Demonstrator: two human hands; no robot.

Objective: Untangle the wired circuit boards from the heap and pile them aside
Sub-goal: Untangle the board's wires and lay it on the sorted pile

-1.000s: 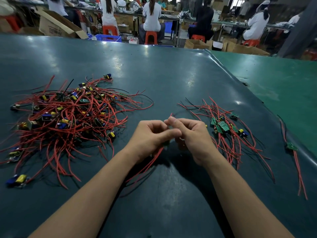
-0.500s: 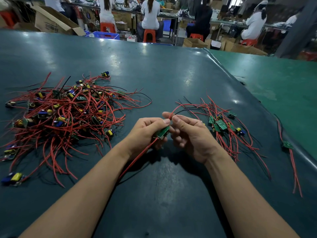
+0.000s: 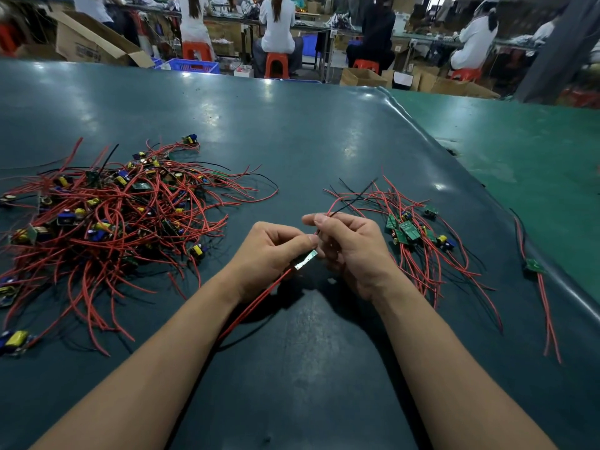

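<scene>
A tangled heap [image 3: 107, 216] of small circuit boards with red and black wires covers the table's left side. A smaller pile [image 3: 412, 235] of green boards with wires lies to the right of my hands. My left hand [image 3: 272, 251] pinches one small green circuit board [image 3: 306, 259] at the table's middle; its red wires trail back under my left forearm. My right hand [image 3: 350, 248] pinches that board's other red and black wires, which stick up and away from my thumb.
One more wired board [image 3: 534, 266] lies apart near the dark mat's [image 3: 292, 141] right edge, where a lighter green table [image 3: 519, 151] adjoins. Beyond the far edge are cardboard boxes [image 3: 87, 43], a blue crate [image 3: 191, 64] and several seated people on orange stools.
My hands have drawn slightly apart. The board has come out from behind my fingers and now shows between them, with its wires pulled up by my right hand.
</scene>
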